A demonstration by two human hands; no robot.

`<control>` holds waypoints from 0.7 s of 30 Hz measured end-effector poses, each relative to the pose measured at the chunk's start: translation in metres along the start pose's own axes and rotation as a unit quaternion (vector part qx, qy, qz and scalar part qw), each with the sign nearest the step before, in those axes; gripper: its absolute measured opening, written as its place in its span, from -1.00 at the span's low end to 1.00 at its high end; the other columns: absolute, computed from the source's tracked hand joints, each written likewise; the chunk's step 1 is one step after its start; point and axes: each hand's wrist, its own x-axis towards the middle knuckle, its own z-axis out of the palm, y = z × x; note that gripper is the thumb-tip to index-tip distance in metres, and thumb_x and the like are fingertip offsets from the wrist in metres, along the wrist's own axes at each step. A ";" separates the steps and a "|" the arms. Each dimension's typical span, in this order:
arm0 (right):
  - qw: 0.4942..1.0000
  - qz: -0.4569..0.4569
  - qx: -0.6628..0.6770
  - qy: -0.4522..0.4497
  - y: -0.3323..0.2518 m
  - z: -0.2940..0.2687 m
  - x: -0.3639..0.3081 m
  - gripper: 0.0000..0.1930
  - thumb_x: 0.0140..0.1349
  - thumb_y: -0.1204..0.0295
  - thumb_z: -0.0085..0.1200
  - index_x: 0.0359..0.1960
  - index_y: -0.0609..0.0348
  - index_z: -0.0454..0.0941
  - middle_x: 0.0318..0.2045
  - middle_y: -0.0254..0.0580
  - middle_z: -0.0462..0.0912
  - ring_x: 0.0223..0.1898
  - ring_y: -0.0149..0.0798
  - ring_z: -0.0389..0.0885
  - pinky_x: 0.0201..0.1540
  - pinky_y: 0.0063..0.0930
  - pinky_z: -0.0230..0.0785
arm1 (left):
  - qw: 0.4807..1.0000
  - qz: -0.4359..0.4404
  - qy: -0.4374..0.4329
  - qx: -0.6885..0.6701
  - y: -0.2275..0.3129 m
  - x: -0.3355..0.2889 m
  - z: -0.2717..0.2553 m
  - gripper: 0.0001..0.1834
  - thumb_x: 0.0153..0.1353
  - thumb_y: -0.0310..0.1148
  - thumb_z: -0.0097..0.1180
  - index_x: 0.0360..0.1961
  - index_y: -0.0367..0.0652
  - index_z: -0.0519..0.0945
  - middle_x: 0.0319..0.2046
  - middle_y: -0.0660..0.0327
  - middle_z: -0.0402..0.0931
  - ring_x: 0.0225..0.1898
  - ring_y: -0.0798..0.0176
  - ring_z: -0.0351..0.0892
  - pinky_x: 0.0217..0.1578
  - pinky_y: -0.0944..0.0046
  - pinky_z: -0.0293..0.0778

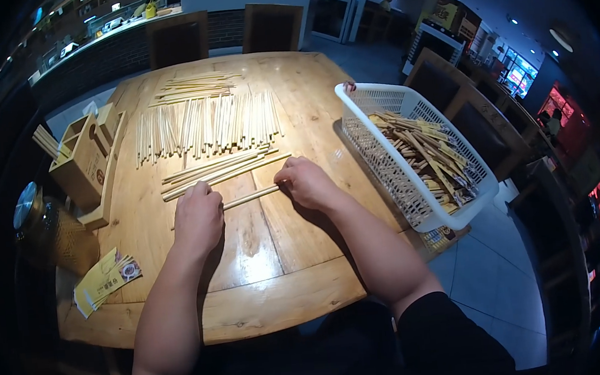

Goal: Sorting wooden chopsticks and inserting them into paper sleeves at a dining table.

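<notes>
My left hand (198, 217) and my right hand (306, 182) rest on the wooden table (249, 262), each gripping one end of a pale chopstick pair (250, 197) lying between them. Just beyond lies a loose bundle of chopsticks (217, 170), slanted. Farther back, several chopsticks stand in a neat row (203, 127), with another small pile (193, 88) behind it.
A white plastic basket (415, 214) holding several paper-wrapped chopsticks (431, 154) overhangs the table's right edge. A wooden holder box (86, 162) stands at the left edge, yellow paper sleeves (106, 279) near the front left corner. Chairs stand at the far side and the right.
</notes>
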 end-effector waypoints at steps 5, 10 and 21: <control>0.999 0.008 0.016 -0.039 -0.015 -0.002 -0.002 -0.77 0.05 0.61 0.03 -0.29 0.11 0.67 -0.30 -0.10 0.57 -0.12 -0.02 0.49 -0.05 -0.28 0.40 | 0.997 -0.009 -0.071 0.008 0.007 0.000 -0.004 -0.93 0.03 -0.45 0.17 -0.43 -0.20 0.61 -0.42 0.05 0.50 -0.27 -0.04 0.52 -0.18 0.04 0.45; 0.998 0.011 0.023 -0.059 -0.017 -0.004 -0.001 -0.79 0.08 0.59 0.04 -0.27 0.11 0.67 -0.26 -0.09 0.57 -0.11 -0.01 0.49 -0.03 -0.27 0.40 | 0.980 -0.054 -0.192 0.000 0.019 0.000 -0.019 -0.86 0.03 -0.36 0.15 -0.47 -0.23 0.57 -0.42 -0.01 0.56 -0.29 -0.08 0.57 -0.21 0.00 0.49; 0.914 0.238 0.213 0.249 -0.021 -0.021 0.009 -0.47 0.21 0.13 0.19 0.07 0.28 0.43 -0.15 -0.02 0.53 -0.16 -0.17 0.56 -0.03 -0.33 0.43 | 0.969 -0.073 -0.080 -0.223 0.017 -0.002 -0.008 -0.76 0.34 -0.27 0.02 -0.33 -0.25 0.47 -0.47 -0.02 0.51 -0.41 -0.03 0.49 -0.33 0.06 0.43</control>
